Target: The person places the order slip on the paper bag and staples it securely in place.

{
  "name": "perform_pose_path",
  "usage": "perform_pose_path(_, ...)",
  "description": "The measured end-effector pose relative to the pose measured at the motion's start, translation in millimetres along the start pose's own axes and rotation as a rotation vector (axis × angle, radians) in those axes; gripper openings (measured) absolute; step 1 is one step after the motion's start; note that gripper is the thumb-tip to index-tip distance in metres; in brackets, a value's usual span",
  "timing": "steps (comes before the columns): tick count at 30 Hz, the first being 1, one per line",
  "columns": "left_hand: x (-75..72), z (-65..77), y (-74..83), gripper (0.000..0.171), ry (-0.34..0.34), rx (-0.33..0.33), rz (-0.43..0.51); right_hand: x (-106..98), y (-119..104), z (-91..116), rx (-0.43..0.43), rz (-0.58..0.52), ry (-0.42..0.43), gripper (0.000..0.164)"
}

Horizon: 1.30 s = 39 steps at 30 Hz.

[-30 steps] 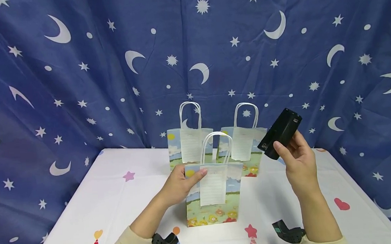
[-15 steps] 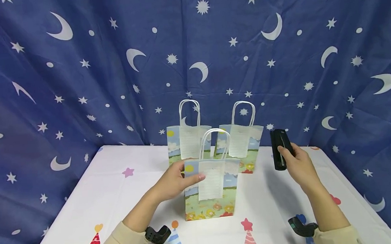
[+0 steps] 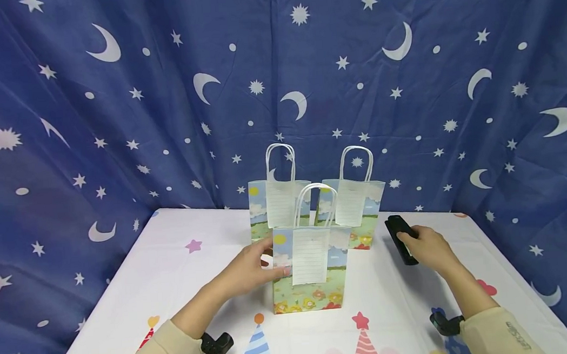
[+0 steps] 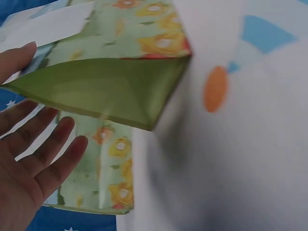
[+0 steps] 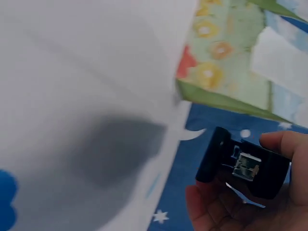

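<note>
A small paper gift bag (image 3: 312, 297) with white handles and a lined white paper slip (image 3: 310, 256) on its front stands upright in the middle of the table. My left hand (image 3: 242, 271) is at the bag's left edge, thumb in front and fingers behind. In the left wrist view those fingers (image 4: 50, 149) are straight and spread, apart from the bag. On the right, my right hand (image 3: 431, 248) grips a black stapler (image 3: 398, 236) between thumb and fingers, above the table. The right wrist view shows the stapler's metal part (image 5: 247, 167).
Two similar bags, a left one (image 3: 258, 214) and a right one (image 3: 372, 209), stand behind the front bag, each with a white slip. The table (image 3: 173, 281) has a white printed cloth. A blue star-and-moon curtain (image 3: 162, 108) hangs behind.
My right hand has turned the stapler and lowered it toward the table. My left thumb has slid back from the paper slip toward the bag's left edge, the fingers loosening.
</note>
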<state>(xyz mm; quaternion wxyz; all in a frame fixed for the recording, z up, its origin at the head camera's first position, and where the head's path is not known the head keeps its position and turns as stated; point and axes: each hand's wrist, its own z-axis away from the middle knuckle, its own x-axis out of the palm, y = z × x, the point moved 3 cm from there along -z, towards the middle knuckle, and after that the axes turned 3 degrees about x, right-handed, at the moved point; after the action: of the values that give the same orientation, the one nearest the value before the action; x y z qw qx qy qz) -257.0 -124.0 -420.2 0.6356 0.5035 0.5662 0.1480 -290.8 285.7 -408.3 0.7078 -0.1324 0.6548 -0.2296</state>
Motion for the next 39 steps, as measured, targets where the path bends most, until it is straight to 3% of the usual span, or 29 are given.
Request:
perform_pose_path(4,5.3,5.3,-5.7,0.061,0.007,-0.047,-0.068,8,14,-7,0.013,0.048,-0.022,0.061)
perform_pose_path(8,9.4,9.7,-9.1,0.067,0.002,-0.061,-0.075,14,23,-9,0.030,0.069,-0.037,0.060)
perform_pose_path(21,10.4,11.3,-11.2,0.046,0.015,-0.059,-0.042,21,32,0,0.031,0.093,-0.057,0.051)
perform_pose_path(29,14.1,20.7,-15.8,0.085,0.017,-0.141,-0.051,25,40,0,0.035,0.081,-0.049,0.058)
perform_pose_path(34,16.2,33.5,-12.8,0.085,0.026,-0.161,-0.012,22,37,4,0.015,0.109,0.007,0.078)
perform_pose_path(39,15.9,47.3,-7.9,0.089,0.022,-0.185,0.083,14,19,25,-0.086,0.083,0.112,0.081)
